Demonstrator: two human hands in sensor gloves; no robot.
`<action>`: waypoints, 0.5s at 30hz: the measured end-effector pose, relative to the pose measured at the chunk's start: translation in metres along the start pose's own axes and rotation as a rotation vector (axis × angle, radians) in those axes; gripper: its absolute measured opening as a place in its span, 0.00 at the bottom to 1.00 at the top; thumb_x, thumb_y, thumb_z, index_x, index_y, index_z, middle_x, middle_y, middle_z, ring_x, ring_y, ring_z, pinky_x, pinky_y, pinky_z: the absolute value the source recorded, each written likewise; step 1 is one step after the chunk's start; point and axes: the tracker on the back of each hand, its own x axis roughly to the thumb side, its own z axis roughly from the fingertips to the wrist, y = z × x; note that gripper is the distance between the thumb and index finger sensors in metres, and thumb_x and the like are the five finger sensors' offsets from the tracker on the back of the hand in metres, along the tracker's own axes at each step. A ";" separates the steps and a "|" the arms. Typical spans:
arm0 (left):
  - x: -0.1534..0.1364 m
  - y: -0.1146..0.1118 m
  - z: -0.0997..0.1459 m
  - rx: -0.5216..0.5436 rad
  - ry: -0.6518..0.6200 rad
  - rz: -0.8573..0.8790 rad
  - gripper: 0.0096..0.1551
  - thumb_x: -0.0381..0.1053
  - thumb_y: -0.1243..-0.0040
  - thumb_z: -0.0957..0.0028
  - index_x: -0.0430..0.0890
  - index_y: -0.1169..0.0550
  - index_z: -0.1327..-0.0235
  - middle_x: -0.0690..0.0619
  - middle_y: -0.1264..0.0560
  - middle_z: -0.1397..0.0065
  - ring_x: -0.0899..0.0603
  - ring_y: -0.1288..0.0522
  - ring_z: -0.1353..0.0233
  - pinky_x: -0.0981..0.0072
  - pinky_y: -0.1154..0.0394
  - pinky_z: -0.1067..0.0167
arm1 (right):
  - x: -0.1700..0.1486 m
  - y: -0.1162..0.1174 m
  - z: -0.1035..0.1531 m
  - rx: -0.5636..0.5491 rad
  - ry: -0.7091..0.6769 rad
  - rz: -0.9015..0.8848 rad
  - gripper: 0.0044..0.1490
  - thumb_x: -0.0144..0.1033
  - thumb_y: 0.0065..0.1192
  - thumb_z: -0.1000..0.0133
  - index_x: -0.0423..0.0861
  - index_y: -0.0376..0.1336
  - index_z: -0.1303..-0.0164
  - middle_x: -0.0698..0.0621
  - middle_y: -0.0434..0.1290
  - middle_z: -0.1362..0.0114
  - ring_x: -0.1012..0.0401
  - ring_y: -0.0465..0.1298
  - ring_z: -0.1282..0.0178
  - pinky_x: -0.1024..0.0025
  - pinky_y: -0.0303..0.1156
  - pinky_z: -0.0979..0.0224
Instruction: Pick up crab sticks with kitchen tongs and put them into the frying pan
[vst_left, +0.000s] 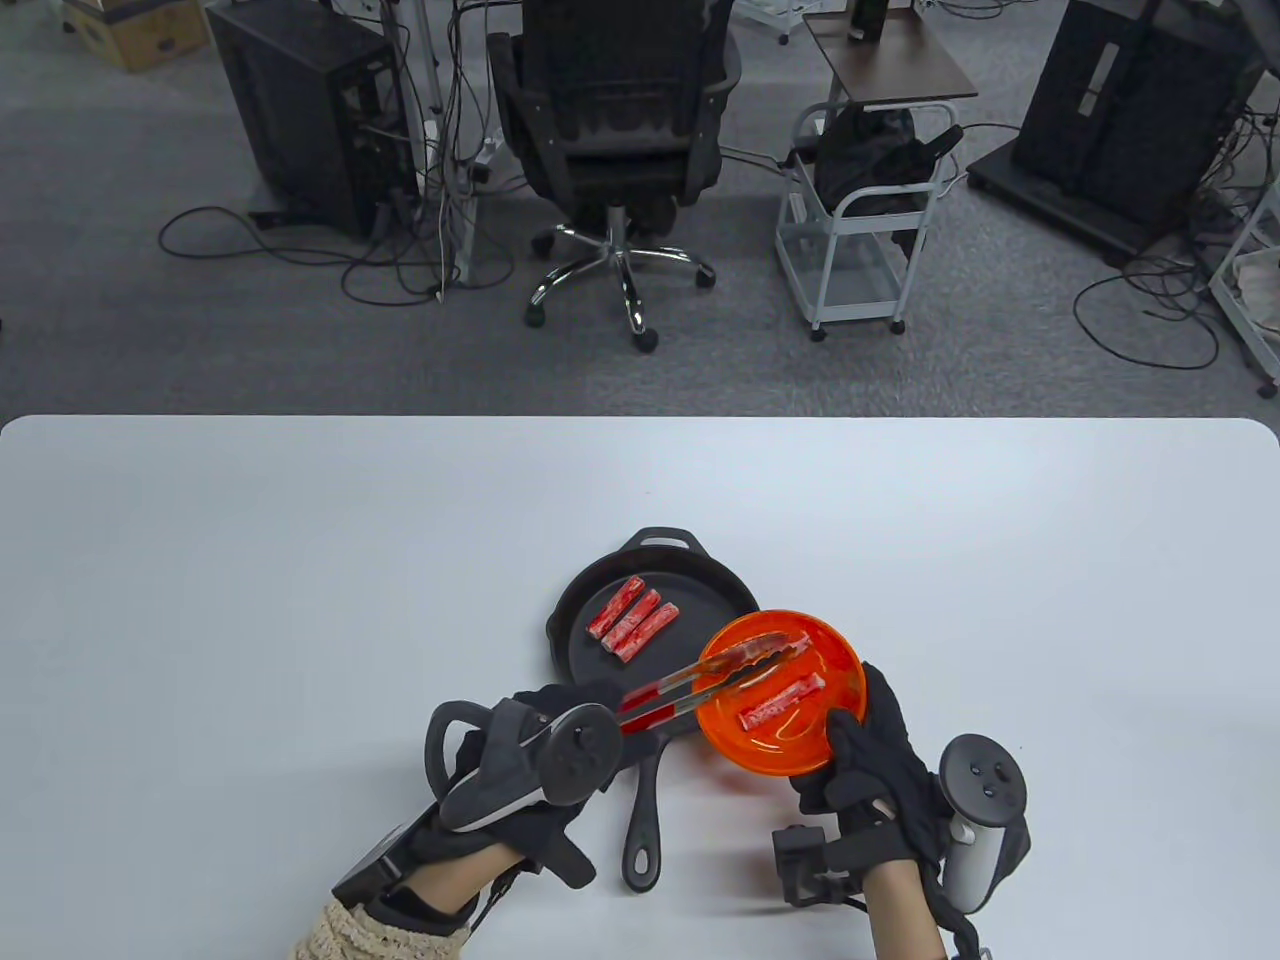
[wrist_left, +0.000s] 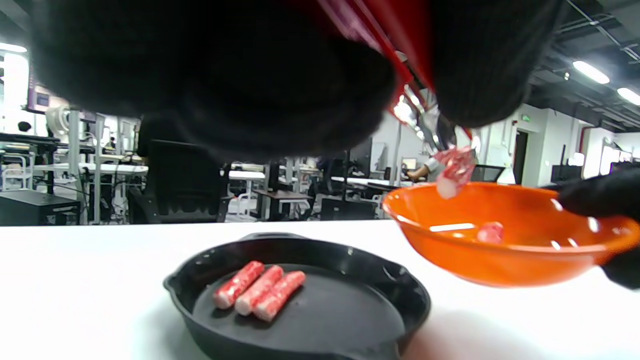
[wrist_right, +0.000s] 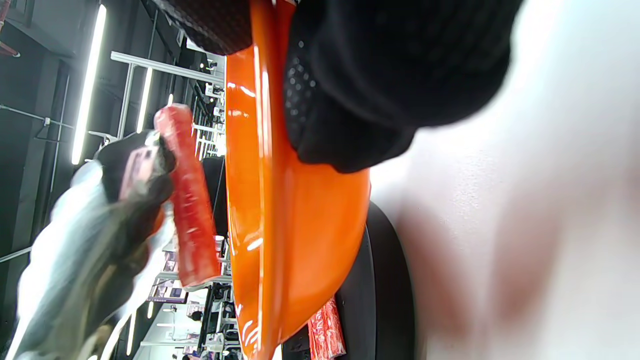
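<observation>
A black frying pan (vst_left: 702, 608) sits mid-table with three crab sticks (vst_left: 632, 618) side by side in it. My left hand (vst_left: 585, 712) grips red-handled metal tongs (vst_left: 680, 693). Their tips pinch one crab stick (wrist_left: 452, 172) just above an orange bowl (vst_left: 800, 752). My right hand (vst_left: 863, 728) holds that bowl by its near right rim and tilts it over the pan's right edge. One more crab stick (vst_left: 782, 703) lies inside the bowl. In the right wrist view the pinched crab stick (wrist_right: 187, 200) hangs beside the orange bowl (wrist_right: 280, 200).
The pan's long handle (vst_left: 643, 815) points toward me between my two hands. White tabletop (vst_left: 300, 600) stretches to the left, right and far side. An office chair (vst_left: 620, 130), a cart and computer towers stand on the floor beyond the table.
</observation>
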 end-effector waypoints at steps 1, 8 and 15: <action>-0.004 0.002 0.000 0.007 0.013 0.008 0.43 0.76 0.37 0.47 0.41 0.17 0.39 0.57 0.12 0.60 0.51 0.13 0.70 0.58 0.15 0.67 | 0.000 0.000 0.000 0.000 0.000 0.000 0.41 0.34 0.53 0.40 0.45 0.48 0.15 0.29 0.66 0.25 0.51 0.84 0.70 0.77 0.85 0.72; -0.041 0.003 -0.011 0.013 0.130 0.051 0.43 0.76 0.37 0.47 0.41 0.17 0.39 0.57 0.12 0.60 0.51 0.13 0.70 0.58 0.15 0.68 | 0.000 0.000 0.000 -0.001 0.004 0.001 0.41 0.34 0.53 0.40 0.44 0.48 0.15 0.29 0.66 0.25 0.51 0.84 0.70 0.78 0.85 0.72; -0.061 -0.027 -0.026 -0.070 0.201 0.037 0.43 0.75 0.36 0.47 0.41 0.17 0.39 0.57 0.12 0.60 0.51 0.13 0.70 0.58 0.15 0.67 | -0.001 0.001 0.000 0.002 0.006 0.003 0.41 0.34 0.53 0.40 0.45 0.48 0.15 0.29 0.66 0.25 0.51 0.84 0.70 0.77 0.85 0.72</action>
